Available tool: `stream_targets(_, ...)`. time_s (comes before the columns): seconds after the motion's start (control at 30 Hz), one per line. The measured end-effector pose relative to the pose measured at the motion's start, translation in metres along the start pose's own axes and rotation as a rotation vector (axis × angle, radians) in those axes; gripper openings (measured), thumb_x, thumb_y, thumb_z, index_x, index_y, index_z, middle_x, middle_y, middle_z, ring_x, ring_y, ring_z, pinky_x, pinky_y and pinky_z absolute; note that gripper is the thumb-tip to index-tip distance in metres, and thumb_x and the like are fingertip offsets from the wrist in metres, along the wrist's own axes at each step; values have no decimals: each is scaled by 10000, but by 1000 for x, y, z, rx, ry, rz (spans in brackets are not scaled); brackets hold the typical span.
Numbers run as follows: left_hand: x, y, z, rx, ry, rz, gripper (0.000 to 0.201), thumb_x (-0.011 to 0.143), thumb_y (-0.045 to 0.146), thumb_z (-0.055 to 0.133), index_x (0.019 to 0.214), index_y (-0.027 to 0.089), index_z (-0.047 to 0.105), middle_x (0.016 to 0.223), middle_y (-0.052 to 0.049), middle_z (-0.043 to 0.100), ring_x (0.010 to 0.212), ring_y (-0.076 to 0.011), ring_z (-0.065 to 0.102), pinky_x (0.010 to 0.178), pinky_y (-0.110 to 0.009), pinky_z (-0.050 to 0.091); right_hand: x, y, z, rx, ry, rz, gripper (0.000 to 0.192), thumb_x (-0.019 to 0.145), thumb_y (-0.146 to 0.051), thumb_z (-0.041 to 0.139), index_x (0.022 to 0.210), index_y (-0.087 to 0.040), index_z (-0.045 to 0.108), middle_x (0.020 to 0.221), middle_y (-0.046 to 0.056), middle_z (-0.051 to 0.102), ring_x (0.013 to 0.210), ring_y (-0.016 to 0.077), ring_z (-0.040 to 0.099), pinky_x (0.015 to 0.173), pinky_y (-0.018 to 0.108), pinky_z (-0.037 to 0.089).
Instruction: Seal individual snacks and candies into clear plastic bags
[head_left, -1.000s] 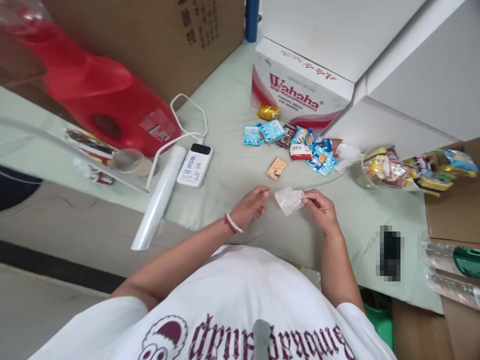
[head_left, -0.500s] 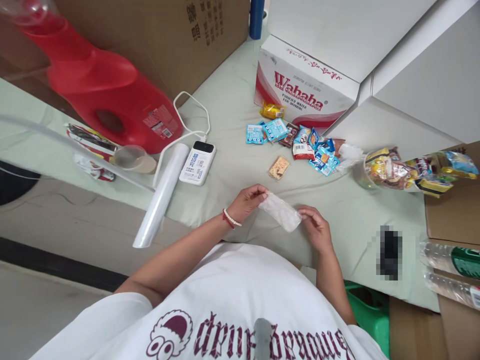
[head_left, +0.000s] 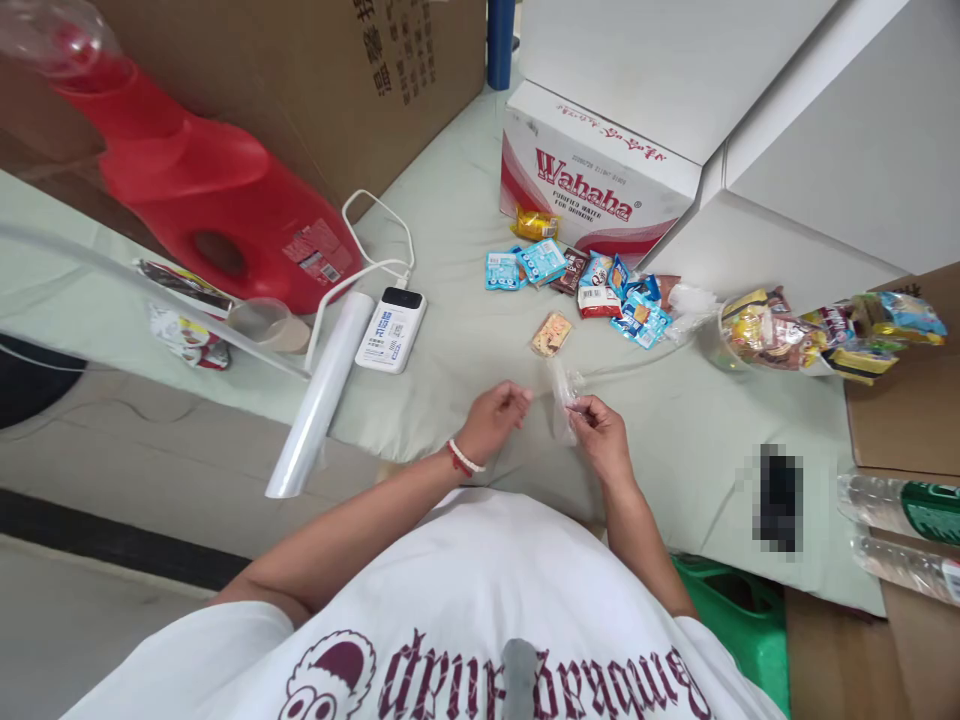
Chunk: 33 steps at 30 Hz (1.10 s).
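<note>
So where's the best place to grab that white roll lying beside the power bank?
Probably around the middle of the white roll, coming down from above. It lies flat on the pale green cloth, long and slender, with its near end jutting past the cloth's edge, so fingers closing across its width should keep it balanced.

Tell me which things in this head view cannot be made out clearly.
- Thin clear plastic bag in the right hand: crumpled, contents unclear.
- Left hand: fingertips curled, touching the bag or not is unclear.
- Dark object: pixelated.
- Big red plastic jug: blurred, top cut off.
</note>
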<state>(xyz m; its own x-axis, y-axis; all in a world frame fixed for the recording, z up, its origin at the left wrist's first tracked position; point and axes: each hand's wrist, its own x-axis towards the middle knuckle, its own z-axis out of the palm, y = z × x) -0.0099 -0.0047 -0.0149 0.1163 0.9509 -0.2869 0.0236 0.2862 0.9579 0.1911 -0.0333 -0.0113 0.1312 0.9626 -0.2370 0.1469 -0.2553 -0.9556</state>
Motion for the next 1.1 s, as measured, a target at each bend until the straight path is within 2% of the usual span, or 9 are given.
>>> stream_targets(0.07,-3,-1,11,-69,-150,-29,435,758,592,800,819,193,638,777,-7,656,747,-160,592,709,-291,481,-2,-3,5,23,-38,-27,225,775,-423,777,872,-227,726,730,-27,642,597,118,475,561,240,387)
stream_targets(0.27,6,-4,8,-294,-139,-158,492,672,573,866,796,180,596,777,-7,659,763,-149,626,742,-296,504,-4,2,-9,249,88,19,270,736,-446,808,808,-229,664,727,-25,652,631,137,538,635,270,463)
stream_targets(0.4,1,2,11,-161,-172,-108,495,735,624,814,868,190,616,885,-35,666,867,-178,634,757,-307,526,-9,7,-18,-8,174,-70,214,803,-432,772,843,-230,715,754,-14,650,649,142,514,639,274,432)
stream_targets(0.5,1,6,26,-29,-169,20,445,693,542,873,890,191,683,978,-57,674,957,-198,615,799,-304,512,-13,2,-13,-166,126,-170,169,853,-399,742,898,-236,752,803,-4,660,696,147,519,670,279,422)
stream_targets(0.63,9,2,29,-185,-183,-71,427,678,531,870,761,174,652,778,-4,610,776,-140,561,765,-293,500,-12,-1,-7,95,141,-61,239,810,-441,797,851,-224,707,737,-27,604,650,125,481,623,259,398)
stream_targets(0.87,9,-12,-6,-346,-165,-208,476,618,524,894,780,177,612,780,31,562,760,-126,540,770,-326,561,-11,4,-20,466,142,61,357,774,-529,840,787,-216,670,739,-33,551,621,104,480,607,252,414)
stream_targets(0.97,0,-10,-12,-219,6,-83,436,655,475,856,881,189,618,883,-7,611,837,-168,578,738,-322,549,-13,5,-20,365,163,-32,329,840,-532,788,799,-221,689,737,-25,553,661,123,513,656,272,453)
stream_targets(1.03,-9,-2,-13,-44,250,124,346,736,422,798,927,202,612,937,-26,616,874,-179,580,733,-311,525,-13,2,-20,161,170,-161,288,914,-495,723,830,-220,726,774,-7,586,734,142,555,735,292,484)
stream_targets(1.1,-17,12,-9,149,367,380,203,850,387,702,890,210,612,907,-31,608,874,-182,572,785,-332,514,-14,-3,-18,-47,151,-292,253,966,-442,669,891,-221,767,859,23,639,838,166,606,820,316,505)
